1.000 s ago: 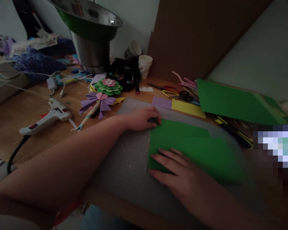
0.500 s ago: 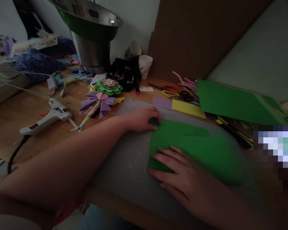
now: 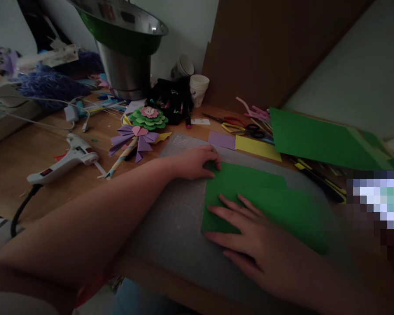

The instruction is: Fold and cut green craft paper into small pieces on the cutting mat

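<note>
Folded green paper (image 3: 249, 175) lies on a grey cutting mat (image 3: 174, 218), its layers slightly out of line at the right. My left hand (image 3: 195, 162) rests at the paper's upper left corner, fingers curled, with thumb and fingertips at the edge and a gap between them. My right hand (image 3: 249, 234) lies on the lower left part of the paper, palm down with fingers spread. Beyond the paper, a purple strip (image 3: 221, 140) and a yellow strip (image 3: 258, 148) lie along the mat's far edge.
A white glue gun (image 3: 65, 159) and a paper flower (image 3: 148, 118) are at the left. Scissors (image 3: 239, 127), paper cups (image 3: 198, 89) and a metal bucket (image 3: 124, 65) stand or lie behind. More green card (image 3: 318, 140) is at the right.
My right hand has shifted slightly to the right with its fingers spread a little more. The upper layer of the green paper lies lower at the right. My left hand has stayed in place.
</note>
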A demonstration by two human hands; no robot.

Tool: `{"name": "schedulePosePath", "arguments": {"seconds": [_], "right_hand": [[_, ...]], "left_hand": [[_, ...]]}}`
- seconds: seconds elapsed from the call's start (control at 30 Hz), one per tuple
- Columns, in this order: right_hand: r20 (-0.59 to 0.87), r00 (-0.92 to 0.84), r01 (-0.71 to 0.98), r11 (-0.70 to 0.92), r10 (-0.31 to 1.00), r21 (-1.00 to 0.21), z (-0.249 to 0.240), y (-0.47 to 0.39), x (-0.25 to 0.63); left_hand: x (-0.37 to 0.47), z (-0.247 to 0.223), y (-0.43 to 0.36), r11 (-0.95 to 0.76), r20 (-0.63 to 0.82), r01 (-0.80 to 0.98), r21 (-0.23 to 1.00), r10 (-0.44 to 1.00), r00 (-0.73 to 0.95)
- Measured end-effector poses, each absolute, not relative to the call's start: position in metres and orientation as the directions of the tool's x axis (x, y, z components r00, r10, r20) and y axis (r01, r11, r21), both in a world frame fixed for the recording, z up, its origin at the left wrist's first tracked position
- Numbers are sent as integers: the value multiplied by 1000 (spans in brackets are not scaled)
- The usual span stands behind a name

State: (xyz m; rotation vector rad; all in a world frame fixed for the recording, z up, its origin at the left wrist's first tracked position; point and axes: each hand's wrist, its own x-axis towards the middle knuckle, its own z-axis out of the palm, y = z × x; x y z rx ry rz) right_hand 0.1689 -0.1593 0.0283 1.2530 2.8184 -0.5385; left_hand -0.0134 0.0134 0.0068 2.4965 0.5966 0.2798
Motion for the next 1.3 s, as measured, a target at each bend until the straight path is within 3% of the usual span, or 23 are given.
{"name": "schedulePosePath", "arguments": {"seconds": [0.57, 1.3], "right_hand": [[-42, -670, 722, 637, 741, -269, 26, -173, 154], [-45, -705, 699, 684, 707, -207, 19, -173, 158]], "left_hand": [[-13, 4, 15, -757, 72, 351, 551, 463, 884], [-13, 8, 13, -750, 66, 355, 558, 466, 882]]}}
